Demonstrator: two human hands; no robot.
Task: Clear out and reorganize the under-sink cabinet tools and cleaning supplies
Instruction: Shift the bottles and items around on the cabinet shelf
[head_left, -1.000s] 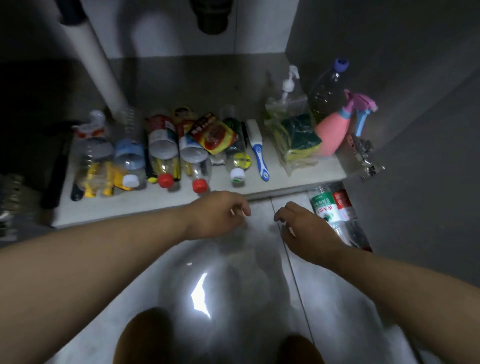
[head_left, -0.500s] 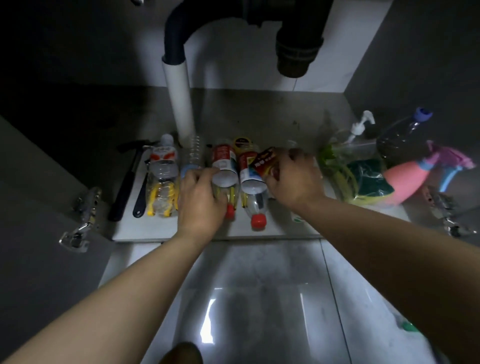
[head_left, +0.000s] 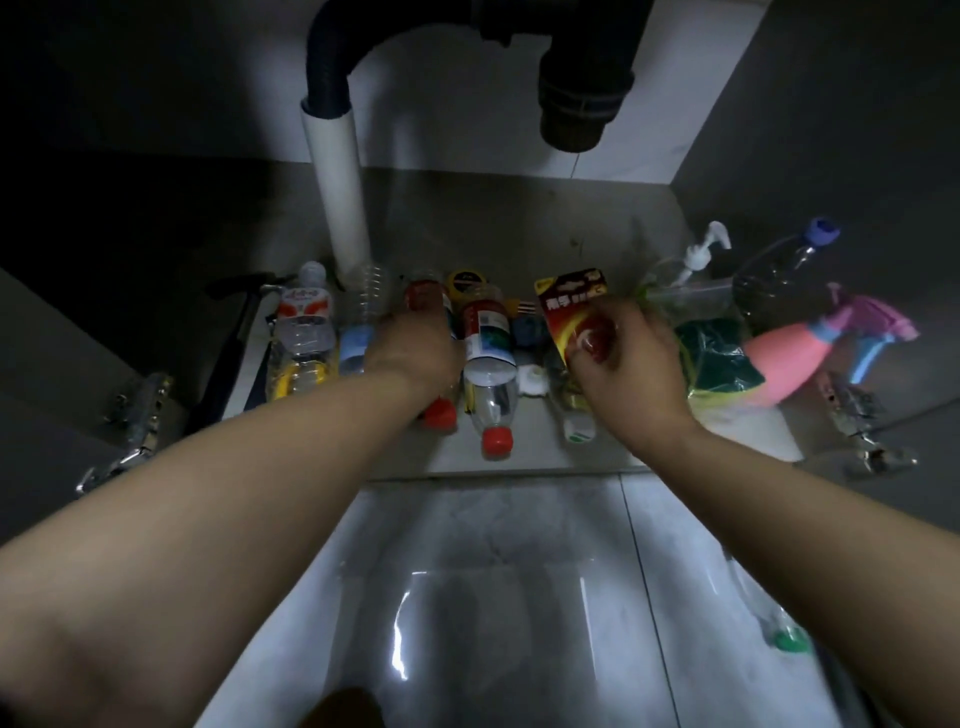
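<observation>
- My left hand (head_left: 415, 351), at 11 o'clock, is curled over a bottle (head_left: 423, 297) that lies on the cabinet floor (head_left: 519, 244), its red cap toward me.
- My right hand (head_left: 631, 364), at 1 o'clock, pinches a red and black card pack (head_left: 571, 301) between thumb and fingers.
- A second bottle (head_left: 491, 364) lies between the hands.
- At 9 o'clock of the left hand lie more bottles (head_left: 304, 332), then a hammer (head_left: 228, 353).
- At 3 o'clock of the right hand are a green sponge (head_left: 719, 358) and a pink spray bottle (head_left: 784, 364).
- A white pipe (head_left: 337, 192) stands at 12 o'clock.
</observation>
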